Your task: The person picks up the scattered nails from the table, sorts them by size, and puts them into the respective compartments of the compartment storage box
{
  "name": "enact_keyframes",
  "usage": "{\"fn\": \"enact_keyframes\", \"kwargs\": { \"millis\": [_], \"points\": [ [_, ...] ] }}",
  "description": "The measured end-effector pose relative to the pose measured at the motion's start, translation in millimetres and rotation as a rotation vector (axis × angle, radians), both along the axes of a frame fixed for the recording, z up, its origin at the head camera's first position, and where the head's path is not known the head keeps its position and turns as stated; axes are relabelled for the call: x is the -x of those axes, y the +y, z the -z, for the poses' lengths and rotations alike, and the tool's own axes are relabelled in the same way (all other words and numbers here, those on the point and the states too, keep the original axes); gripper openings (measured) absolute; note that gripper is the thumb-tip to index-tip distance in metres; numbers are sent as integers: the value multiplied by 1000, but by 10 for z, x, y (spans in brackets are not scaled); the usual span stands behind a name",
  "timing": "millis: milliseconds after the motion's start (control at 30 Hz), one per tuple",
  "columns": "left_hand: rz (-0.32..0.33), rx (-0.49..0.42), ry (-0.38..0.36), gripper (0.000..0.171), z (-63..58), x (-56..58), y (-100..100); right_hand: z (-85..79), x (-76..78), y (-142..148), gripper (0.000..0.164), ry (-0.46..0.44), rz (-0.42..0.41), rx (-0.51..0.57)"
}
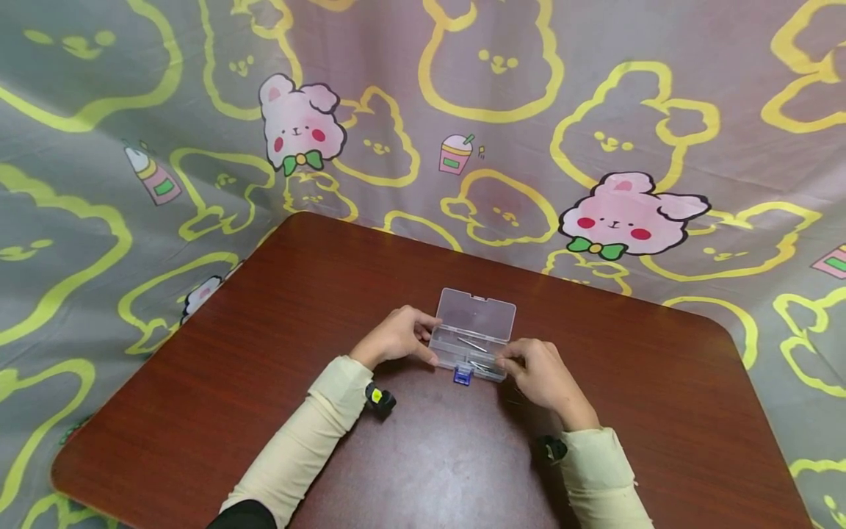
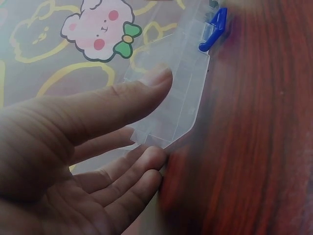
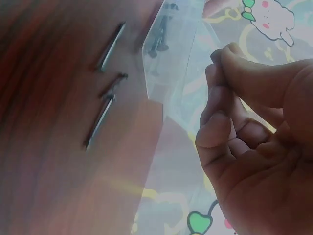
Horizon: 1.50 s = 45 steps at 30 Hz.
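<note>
The right hand (image 1: 538, 371) has bunched fingertips; whether they pinch anything, I cannot tell. Loose metal fasteners (image 3: 100, 123) lie on its near side. Leftward, the open plastic box (image 1: 476, 314) stretches lengthwise to the left hand (image 1: 399, 338), whose extended fingers touch it.

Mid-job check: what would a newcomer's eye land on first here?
Probably the cloth backdrop, with yellow outlines and pink rabbit faces, filling the upper part of the head view. Next, the clear box, lid open, on the brown table between the left grip and right grip. The blue latch at its front edge and the metal pieces inside also stand out.
</note>
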<state>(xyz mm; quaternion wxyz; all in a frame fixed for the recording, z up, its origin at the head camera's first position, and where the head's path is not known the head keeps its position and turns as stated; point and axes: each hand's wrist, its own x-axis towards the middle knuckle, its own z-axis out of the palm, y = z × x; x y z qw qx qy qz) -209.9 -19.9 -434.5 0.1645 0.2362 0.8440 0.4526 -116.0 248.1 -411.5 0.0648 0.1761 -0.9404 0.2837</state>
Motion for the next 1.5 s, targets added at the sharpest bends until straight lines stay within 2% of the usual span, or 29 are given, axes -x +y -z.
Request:
{"fn": "enact_keyframes", "kwargs": {
  "millis": [500,800,1000,1200,1500],
  "points": [
    [-3,5,-13,74,-17,-12,-29,-69,-200,235,7,-135,72,-4],
    [0,-4,-12,75,9,-9,-22,-63,-323,341,10,-156,58,-25],
    [-2,3,-20,74,-17,-14,-21,-49,-398,424,9,-170,58,-36],
    [-10,-1,-29,75,0,-16,-11,-62,-463,469,10,-240,69,-31],
    [-9,-5,-34,75,-21,-17,0,-45,-553,561,14,-262,9,-45]
  ]
}}
